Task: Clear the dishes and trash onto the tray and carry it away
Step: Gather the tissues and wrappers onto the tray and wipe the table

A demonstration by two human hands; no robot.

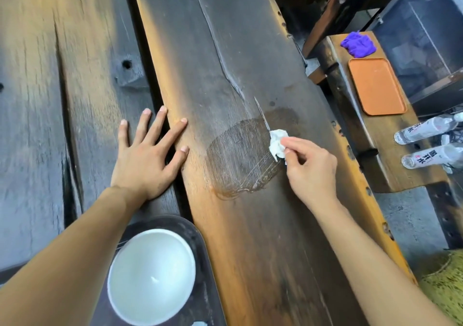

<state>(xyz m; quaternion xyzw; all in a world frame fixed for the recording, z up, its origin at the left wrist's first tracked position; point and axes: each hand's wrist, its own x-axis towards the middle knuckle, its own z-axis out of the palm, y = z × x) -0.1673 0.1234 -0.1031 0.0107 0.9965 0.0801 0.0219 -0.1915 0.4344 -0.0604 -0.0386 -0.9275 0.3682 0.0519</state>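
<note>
Pinching a crumpled napkin (277, 143) at frame centre-right, the right hand (310, 165) wipes a wet patch (240, 157) on the tabletop (225, 50). Left hand (147, 155) lies flat, fingers spread, empty. Bowl (151, 275) sits on the dark tray (200, 238), lower left. Risk: the soaked napkin may tear, leaving scraps.

Bare forearms — no sleeves, unadorned left hand (146, 160)
</note>
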